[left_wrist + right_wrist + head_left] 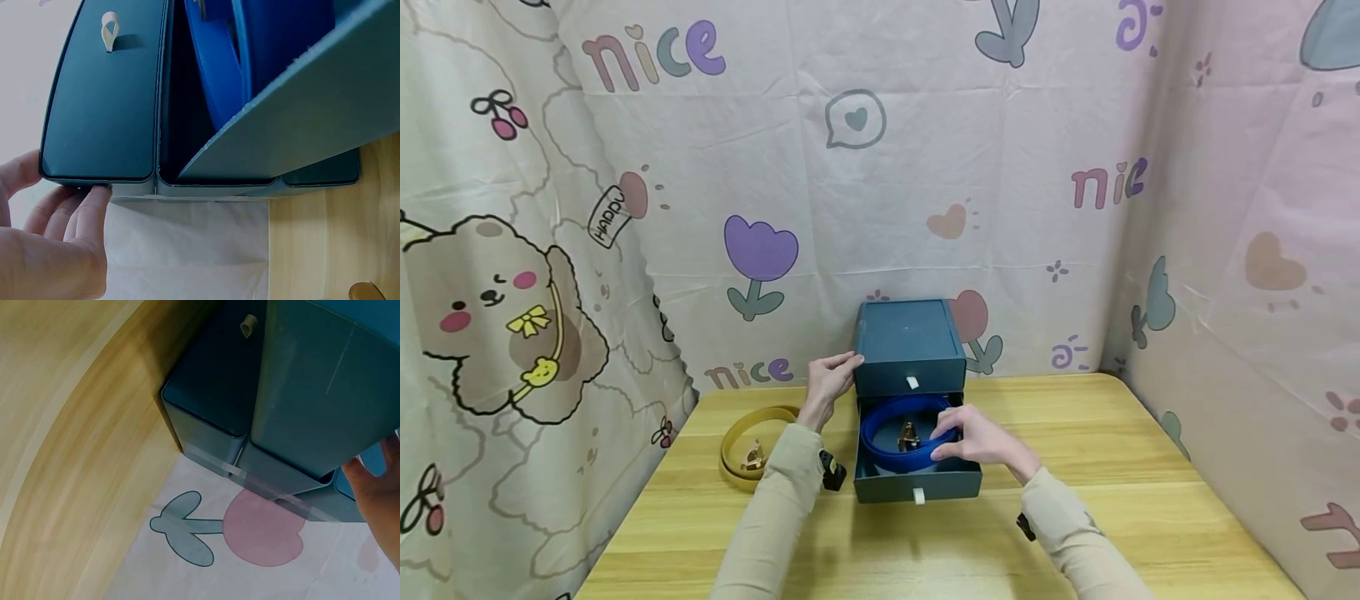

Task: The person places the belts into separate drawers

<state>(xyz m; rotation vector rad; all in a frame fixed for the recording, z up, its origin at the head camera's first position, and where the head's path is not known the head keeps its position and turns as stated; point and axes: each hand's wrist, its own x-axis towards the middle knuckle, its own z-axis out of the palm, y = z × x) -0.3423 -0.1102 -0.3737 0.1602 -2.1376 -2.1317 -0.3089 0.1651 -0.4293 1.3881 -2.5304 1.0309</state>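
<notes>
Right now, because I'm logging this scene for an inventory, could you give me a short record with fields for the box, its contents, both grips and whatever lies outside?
box: dark teal box with three stacked drawers, middle one pulled out
drawer contents: coiled, glossy blue belt with gold-toned buckle
left grip: touches the box's upper left side
right grip: pinches the blue belt's right side
outside: coiled mustard-yellow belt, left of the box on the pale wooden table

Left hand [827,387] touches teal drawer box [910,333]; right hand [977,437] pinches coiled blue belt [895,461] in pulled-out lower drawer [887,490]; coiled yellow belt [726,457] on wooden table [1097,442].
</notes>
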